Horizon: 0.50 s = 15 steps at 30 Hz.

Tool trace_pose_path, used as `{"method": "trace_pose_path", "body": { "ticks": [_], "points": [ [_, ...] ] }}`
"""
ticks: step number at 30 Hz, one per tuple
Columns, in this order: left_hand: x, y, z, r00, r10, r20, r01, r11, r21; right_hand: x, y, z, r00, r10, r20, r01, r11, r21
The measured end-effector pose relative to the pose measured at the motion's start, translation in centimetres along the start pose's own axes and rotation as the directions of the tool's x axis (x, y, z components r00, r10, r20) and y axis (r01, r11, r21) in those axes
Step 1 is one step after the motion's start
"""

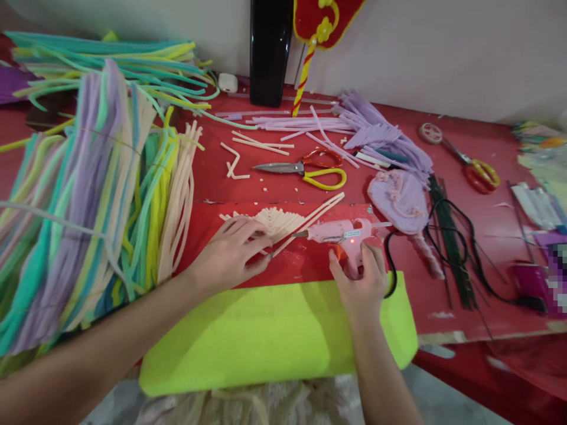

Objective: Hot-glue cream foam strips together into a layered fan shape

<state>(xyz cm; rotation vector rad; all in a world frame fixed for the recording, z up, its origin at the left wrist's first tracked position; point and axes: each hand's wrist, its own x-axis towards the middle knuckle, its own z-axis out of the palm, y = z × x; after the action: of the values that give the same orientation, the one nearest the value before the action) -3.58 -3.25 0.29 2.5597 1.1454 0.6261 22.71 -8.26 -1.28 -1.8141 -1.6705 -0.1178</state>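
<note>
A pink hot glue gun [339, 232] is gripped in my right hand [361, 271], its nozzle pointing left and a small orange light glowing on its body. Close to that nozzle, my left hand [233, 251] pinches the lower end of a cream pipe cleaner [287, 241] between thumb and fingers. Just beyond the left fingers lies a fan-like piece of cream pipe cleaners [281, 223] set side by side. Another cream length [325, 203], folded double, stretches up and to the right from it. Whether the nozzle touches the pipe cleaner I cannot tell.
Large bundles of coloured pipe cleaners [88, 195] fill the left side. Scissors [305, 169] lie behind the work, cream offcuts [261, 143] nearby. A lilac fan-shaped piece [398, 200] and the gun's black cord [472, 242] are right. A yellow-green sheet [266, 336] covers the front edge.
</note>
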Motion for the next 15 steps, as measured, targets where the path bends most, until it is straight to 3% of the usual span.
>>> {"method": "trace_pose_path", "body": {
  "ticks": [15],
  "points": [
    [0.14,-0.33,-0.01,1.000,-0.013,-0.016,0.014,0.999,0.046,0.28,0.37,-0.03,1.000,0.009,0.010,-0.008,1.000,-0.019]
  ]
}}
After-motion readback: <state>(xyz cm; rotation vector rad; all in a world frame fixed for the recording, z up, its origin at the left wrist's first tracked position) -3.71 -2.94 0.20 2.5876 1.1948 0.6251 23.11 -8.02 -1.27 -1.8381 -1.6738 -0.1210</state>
